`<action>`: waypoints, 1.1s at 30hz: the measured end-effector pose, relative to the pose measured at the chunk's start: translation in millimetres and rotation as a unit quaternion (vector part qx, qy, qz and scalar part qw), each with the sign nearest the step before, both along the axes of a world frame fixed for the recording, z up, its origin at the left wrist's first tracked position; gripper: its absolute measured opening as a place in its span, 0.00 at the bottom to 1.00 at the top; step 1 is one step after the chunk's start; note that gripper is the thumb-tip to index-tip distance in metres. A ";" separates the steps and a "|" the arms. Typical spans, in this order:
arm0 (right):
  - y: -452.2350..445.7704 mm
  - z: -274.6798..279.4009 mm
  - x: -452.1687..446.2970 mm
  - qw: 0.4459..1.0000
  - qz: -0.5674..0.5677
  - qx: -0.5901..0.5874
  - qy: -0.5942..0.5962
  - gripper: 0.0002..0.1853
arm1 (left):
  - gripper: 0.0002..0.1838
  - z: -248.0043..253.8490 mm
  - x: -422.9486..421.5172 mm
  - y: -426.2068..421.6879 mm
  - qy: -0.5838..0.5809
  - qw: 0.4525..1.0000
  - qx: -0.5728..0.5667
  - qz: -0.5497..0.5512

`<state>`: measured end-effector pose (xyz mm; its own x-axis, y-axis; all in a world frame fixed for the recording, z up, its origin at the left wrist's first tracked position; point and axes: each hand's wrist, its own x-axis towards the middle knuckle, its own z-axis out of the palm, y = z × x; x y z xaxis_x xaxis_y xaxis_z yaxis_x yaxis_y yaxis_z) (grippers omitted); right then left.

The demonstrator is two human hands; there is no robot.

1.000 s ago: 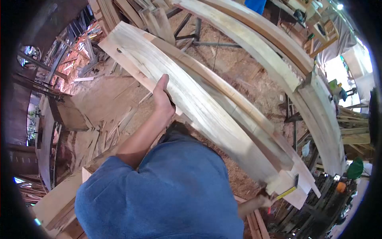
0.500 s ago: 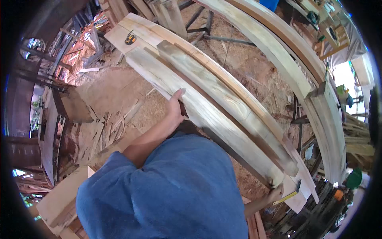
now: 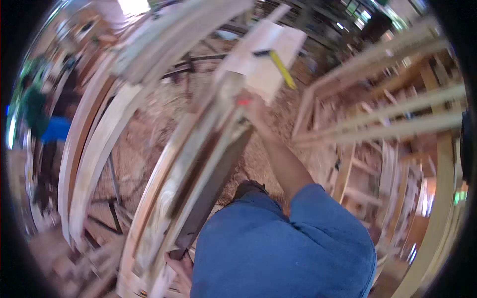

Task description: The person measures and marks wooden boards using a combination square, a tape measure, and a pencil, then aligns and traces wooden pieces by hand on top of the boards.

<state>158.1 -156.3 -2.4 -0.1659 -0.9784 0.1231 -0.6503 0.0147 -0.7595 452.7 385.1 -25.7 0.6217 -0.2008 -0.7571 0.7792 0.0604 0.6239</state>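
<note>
the left hand (image 3: 181,268) clasps the dark-sided plank (image 3: 213,191) toward one end, seemingly with thumb and fingers closed about its edge. the right hand (image 3: 252,107) is at the other end, its fingers bent beside a small red thing (image 3: 243,102); blur hides whether they pinch it or press the wood, so i cannot tell.

the plank runs beside the curved timber (image 3: 149,203), on the side nearer the person, and looks tilted up — dark broad side toward the body, pale narrow edge on top. past the right hand, the pale board (image 3: 263,44) shows its bare end, with the yellow and black square (image 3: 278,67) lying by its right edge, the yellow arm reaching over that edge.

for a steady hold, i would judge it best to support both ends evenly, keep the left fingers out from between plank and timber, and tilt slowly so the long piece doesn't twist. the right hand should mind the square — a knock toward the board's right edge could send it off.
</note>
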 end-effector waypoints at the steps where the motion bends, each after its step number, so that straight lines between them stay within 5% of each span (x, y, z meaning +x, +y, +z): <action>1: -6.6 -8.3 5.7 0.998 -0.022 0.020 0.060 0.08 | 0.26 13.0 1.6 -7.0 -0.015 1.000 0.015 -0.021; 6: -38.9 -14.7 54.5 0.983 -0.036 0.123 0.133 0.12 | 0.27 -3.5 47.3 -7.9 0.014 0.998 0.038 -0.043; 10: -29.0 -8.3 55.6 0.989 -0.066 0.091 0.098 0.12 | 0.25 7.5 63.7 -17.6 0.043 0.989 0.085 -0.110; 13: -15.7 18.4 43.8 0.987 0.000 0.128 0.099 0.11 | 0.23 13.9 59.6 -36.2 0.017 0.978 0.130 -0.161; 16: -27.3 14.8 53.6 0.949 -0.127 0.223 -0.183 0.13 | 0.21 17.7 59.1 -54.6 -0.009 0.962 0.166 -0.218; 18: -53.1 -21.2 81.5 0.920 -0.253 0.212 -0.212 0.15 | 0.20 21.2 59.7 -66.8 -0.041 0.945 0.189 -0.263; 20: -53.0 -32.7 76.9 0.938 -0.237 0.211 -0.138 0.19 | 0.19 25.6 59.6 -82.2 -0.083 0.922 0.209 -0.314; 22: -42.1 -8.9 68.8 0.972 -0.062 0.221 0.043 0.25 | 0.18 30.6 56.9 -97.9 -0.142 0.890 0.227 -0.368; 24: -25.9 31.4 69.0 0.912 -0.267 0.201 -0.237 0.22 | 0.18 36.6 53.8 -115.4 -0.244 0.838 0.232 -0.429; 26: -27.7 13.6 69.4 0.918 -0.276 0.139 -0.247 0.20 | 0.17 46.1 57.7 -133.4 -0.382 0.760 0.222 -0.478; 29: -57.5 -51.6 83.0 0.994 -0.082 0.072 0.023 0.17 | 0.17 78.8 53.0 -175.9 -0.567 0.649 0.149 -0.486; 33: -48.4 -43.9 80.1 0.994 -0.105 0.027 0.011 0.15 | 0.30 142.1 -29.8 -233.5 -0.634 0.586 0.139 -0.485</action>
<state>238.3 -204.7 -46.2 -0.3641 -0.9282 0.0766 -0.6454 0.1922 -0.7393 423.0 151.6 116.4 0.4142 -0.9044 0.1026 -0.7383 -0.2680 0.6190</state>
